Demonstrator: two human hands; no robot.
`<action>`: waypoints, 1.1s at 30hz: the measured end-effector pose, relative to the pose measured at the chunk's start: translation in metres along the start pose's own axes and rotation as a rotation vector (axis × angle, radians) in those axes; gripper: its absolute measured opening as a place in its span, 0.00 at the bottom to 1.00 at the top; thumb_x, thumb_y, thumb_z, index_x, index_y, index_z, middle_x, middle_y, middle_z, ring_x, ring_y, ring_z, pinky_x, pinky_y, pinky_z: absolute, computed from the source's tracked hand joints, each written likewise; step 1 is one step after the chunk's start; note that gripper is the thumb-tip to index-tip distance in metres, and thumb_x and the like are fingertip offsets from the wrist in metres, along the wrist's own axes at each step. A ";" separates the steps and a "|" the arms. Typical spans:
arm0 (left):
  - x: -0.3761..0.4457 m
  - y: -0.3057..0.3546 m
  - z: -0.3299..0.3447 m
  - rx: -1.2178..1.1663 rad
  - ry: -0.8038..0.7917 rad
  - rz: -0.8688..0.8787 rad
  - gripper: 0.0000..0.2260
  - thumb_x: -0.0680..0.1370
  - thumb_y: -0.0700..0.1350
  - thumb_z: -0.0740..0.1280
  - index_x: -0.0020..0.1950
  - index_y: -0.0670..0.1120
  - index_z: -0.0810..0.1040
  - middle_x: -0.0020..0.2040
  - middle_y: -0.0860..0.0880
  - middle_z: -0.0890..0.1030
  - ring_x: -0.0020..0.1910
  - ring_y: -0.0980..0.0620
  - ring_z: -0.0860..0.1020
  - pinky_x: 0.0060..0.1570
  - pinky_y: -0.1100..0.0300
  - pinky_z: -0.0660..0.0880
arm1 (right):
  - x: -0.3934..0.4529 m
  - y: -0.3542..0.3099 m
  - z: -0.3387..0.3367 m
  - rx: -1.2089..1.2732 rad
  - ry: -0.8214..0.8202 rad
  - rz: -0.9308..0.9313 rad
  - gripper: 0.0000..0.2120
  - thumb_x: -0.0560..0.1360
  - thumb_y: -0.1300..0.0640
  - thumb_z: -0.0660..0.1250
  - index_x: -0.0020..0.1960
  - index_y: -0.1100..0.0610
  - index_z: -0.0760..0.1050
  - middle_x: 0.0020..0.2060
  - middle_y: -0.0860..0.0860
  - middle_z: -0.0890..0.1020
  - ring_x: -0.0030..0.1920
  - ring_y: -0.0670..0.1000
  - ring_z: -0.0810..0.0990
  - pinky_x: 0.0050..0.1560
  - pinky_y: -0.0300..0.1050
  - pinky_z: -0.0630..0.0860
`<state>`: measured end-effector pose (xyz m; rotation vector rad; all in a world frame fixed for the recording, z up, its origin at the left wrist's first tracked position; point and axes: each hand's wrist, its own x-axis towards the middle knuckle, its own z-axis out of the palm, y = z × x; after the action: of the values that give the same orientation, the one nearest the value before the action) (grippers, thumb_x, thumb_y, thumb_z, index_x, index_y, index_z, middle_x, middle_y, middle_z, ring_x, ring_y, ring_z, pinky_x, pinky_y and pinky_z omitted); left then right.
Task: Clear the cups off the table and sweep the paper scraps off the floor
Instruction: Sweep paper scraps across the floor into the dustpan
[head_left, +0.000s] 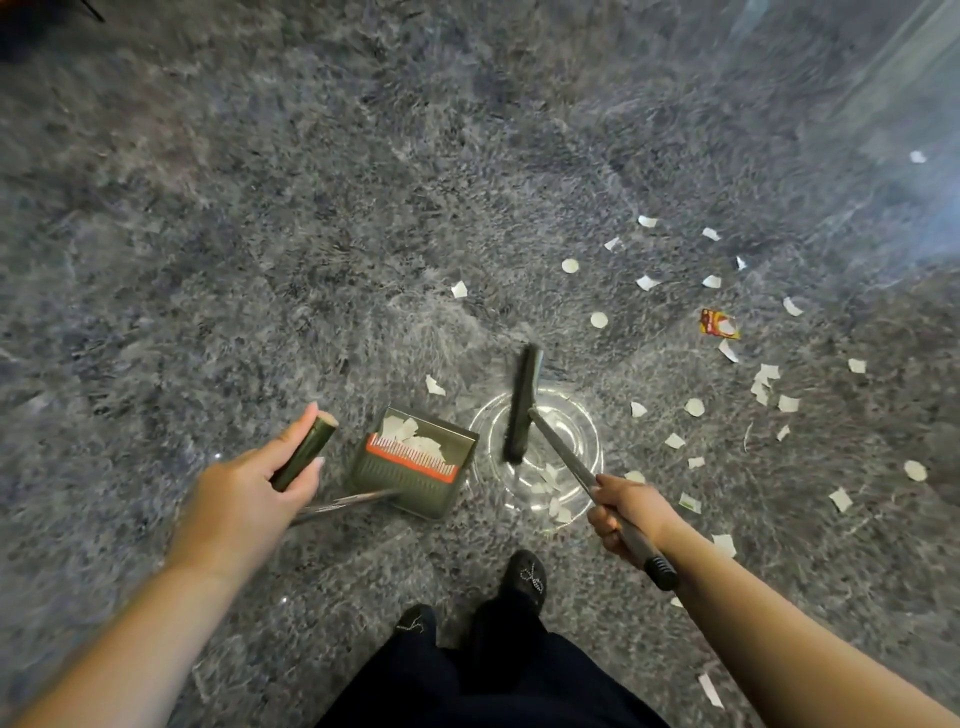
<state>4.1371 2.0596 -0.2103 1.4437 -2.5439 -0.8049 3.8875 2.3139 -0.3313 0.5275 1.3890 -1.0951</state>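
- A person stands on a grey speckled floor mid-sweep; the left hand curls round the green grip of the dustpan handle, thumb along one side and fingers wrapped on the other, so the pan can be steered without stooping.
- The dustpan sits just left of the broom, its open mouth turned up and away from the feet; white scraps already lie inside behind the orange comb, which judging by its place serves to strip the bristles.
- The right hand grips the broom handle part-way down, fingers closed round the shaft, black end-grip jutting behind the wrist; the hold looks chosen for short, controlled strokes.
- The broom head runs lengthwise away from the person, its long axis near upright in the picture and tilted slightly right at the far end; it appears raised off the floor, though blur makes that uncertain.
- Paper scraps remain scattered in a wide arc to the right, well apart from the pan; a red-and-yellow wrapper lies among them.
- A few scraps sit between broom and pan in a round glare on the floor; likely the next gathered.
- Black shoes point toward the pile; no cups in view.
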 end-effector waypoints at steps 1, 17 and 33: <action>0.004 0.000 -0.001 -0.015 0.008 0.020 0.29 0.73 0.41 0.74 0.67 0.60 0.65 0.34 0.45 0.81 0.28 0.49 0.74 0.32 0.54 0.71 | -0.001 -0.004 0.005 0.015 -0.022 -0.004 0.09 0.81 0.66 0.51 0.57 0.55 0.65 0.27 0.52 0.63 0.17 0.45 0.62 0.17 0.32 0.59; 0.112 -0.088 -0.078 -0.039 -0.034 0.065 0.40 0.69 0.40 0.77 0.55 0.83 0.63 0.32 0.50 0.78 0.28 0.66 0.64 0.30 0.77 0.63 | 0.092 -0.065 0.182 -0.062 -0.131 0.025 0.10 0.81 0.65 0.54 0.56 0.53 0.67 0.28 0.51 0.66 0.17 0.44 0.64 0.17 0.32 0.60; 0.179 -0.110 -0.080 0.087 -0.140 0.333 0.31 0.66 0.37 0.79 0.66 0.55 0.76 0.34 0.46 0.82 0.31 0.57 0.76 0.32 0.67 0.66 | 0.076 -0.044 0.150 0.154 0.220 -0.014 0.08 0.82 0.64 0.52 0.48 0.55 0.64 0.21 0.52 0.63 0.15 0.46 0.61 0.16 0.31 0.60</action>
<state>4.1518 1.8359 -0.2251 0.9701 -2.8479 -0.7706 3.9140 2.1452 -0.3630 0.7699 1.5068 -1.1895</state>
